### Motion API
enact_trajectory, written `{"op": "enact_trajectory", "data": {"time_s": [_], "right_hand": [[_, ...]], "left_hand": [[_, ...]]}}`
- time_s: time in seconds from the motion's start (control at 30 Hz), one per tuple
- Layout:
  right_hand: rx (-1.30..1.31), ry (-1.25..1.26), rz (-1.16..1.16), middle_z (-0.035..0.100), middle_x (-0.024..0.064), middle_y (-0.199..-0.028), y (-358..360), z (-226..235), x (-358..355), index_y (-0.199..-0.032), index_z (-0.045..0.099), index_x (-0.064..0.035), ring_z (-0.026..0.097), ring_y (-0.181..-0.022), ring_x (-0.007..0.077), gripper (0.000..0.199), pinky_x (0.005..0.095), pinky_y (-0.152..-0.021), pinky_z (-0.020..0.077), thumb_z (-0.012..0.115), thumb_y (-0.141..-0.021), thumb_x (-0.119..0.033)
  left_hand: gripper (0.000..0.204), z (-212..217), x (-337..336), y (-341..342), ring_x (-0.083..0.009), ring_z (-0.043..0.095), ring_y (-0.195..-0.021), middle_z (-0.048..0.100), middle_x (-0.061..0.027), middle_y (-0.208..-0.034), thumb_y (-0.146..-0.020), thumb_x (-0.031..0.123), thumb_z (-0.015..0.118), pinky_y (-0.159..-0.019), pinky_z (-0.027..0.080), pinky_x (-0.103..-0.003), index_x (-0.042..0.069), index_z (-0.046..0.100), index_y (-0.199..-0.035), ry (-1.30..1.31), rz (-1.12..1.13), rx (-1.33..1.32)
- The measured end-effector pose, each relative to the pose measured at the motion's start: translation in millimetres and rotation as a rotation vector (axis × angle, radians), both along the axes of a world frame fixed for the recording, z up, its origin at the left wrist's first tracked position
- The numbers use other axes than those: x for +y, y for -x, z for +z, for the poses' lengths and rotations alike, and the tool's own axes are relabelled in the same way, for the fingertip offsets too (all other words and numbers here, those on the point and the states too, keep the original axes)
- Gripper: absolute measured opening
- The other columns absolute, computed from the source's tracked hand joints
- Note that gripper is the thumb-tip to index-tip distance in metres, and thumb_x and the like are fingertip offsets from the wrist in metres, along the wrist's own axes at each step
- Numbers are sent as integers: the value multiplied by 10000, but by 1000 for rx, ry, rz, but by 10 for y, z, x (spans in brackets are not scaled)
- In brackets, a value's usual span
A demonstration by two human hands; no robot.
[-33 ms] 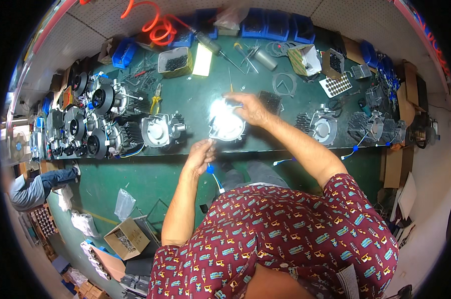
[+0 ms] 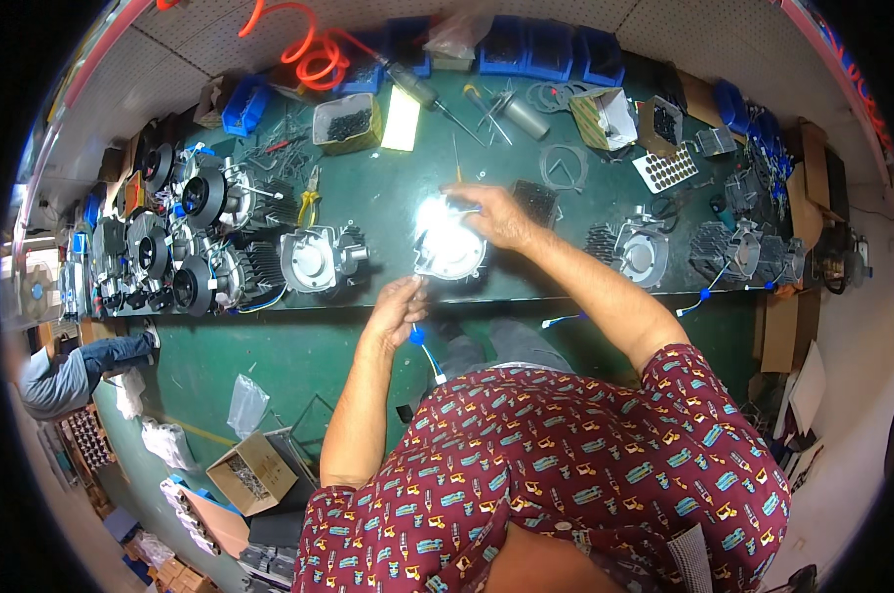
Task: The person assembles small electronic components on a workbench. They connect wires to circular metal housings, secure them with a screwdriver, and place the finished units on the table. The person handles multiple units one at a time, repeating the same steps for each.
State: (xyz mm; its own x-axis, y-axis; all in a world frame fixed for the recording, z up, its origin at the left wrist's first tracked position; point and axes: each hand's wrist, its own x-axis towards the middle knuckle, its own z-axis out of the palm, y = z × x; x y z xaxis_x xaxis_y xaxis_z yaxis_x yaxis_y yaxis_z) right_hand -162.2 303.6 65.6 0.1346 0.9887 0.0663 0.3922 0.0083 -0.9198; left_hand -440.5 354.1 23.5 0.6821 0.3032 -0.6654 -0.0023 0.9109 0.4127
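**Inspector:** A long green worktop [image 2: 368, 198] is running across a crowded workshop, with blue parts bins [image 2: 556, 49] lining the back wall and an orange coiled air hose [image 2: 304, 49] hanging above. Assembled motor units [image 2: 185, 242] are standing in rows at the left end.

**Assessor:** And the piece in hand?

**Inspector:** A round metal housing [image 2: 449, 242] is lying near the front edge of the worktop, glaring under the light. The right hand [image 2: 491, 212] is resting over its far rim, fingers curled onto it. The left hand [image 2: 396, 308] is hovering just off the front edge, fingers pinched narrowly around a thin wire with a blue connector [image 2: 416, 336] dangling beneath.

**Assessor:** Risks from here?

**Inspector:** In my judgement, three. The housing is sitting close to the edge, so a pull on the wire could be dragging it off. The glare is hiding the detail on its face, so the wire could be going into the wrong opening. Loose tools, including yellow-handled pliers [image 2: 311, 198], are lying near the neighbouring grey motor [image 2: 319, 259]; a sweeping forearm could be knocking them down.
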Motion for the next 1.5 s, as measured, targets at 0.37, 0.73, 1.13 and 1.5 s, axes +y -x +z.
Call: {"op": "enact_trajectory", "data": {"time_s": [0.37,0.73,1.13,1.5], "right_hand": [[-17,-23,-19,623,126,-1391,9,-163,28,-1294,631,-30,622,-1232,247,514,344,-987,521,610,-784,29],[-34,-91,-35,639,150,-1349,47,-178,25,-1264,648,-25,615,-1243,307,466,378,-1026,516,674,-799,-5],[27,-30,-37,620,137,-1392,58,-190,19,-1301,618,-17,616,-1245,261,506,368,-985,536,593,-797,11],[-72,-43,-34,633,135,-1373,55,-157,18,-1303,624,-27,641,-1206,249,510,354,-971,542,629,-794,18]], "left_hand": [[169,52,-322,-217,-166,556,-622,607,-103,-698,-895,102,726,-598,460,-341,-12,609,-850,-1633,-93,679],[155,11,41,-47,-103,576,-648,667,-57,-860,-1033,178,579,-518,479,-205,33,630,-1019,52,-73,107],[122,36,-319,-210,-151,632,-699,641,-73,-802,-963,121,648,-623,561,-313,7,615,-936,-870,62,491],[150,-105,-266,-122,-96,613,-669,673,-35,-838,-995,176,657,-604,567,-249,28,655,-971,-715,75,324]]}}
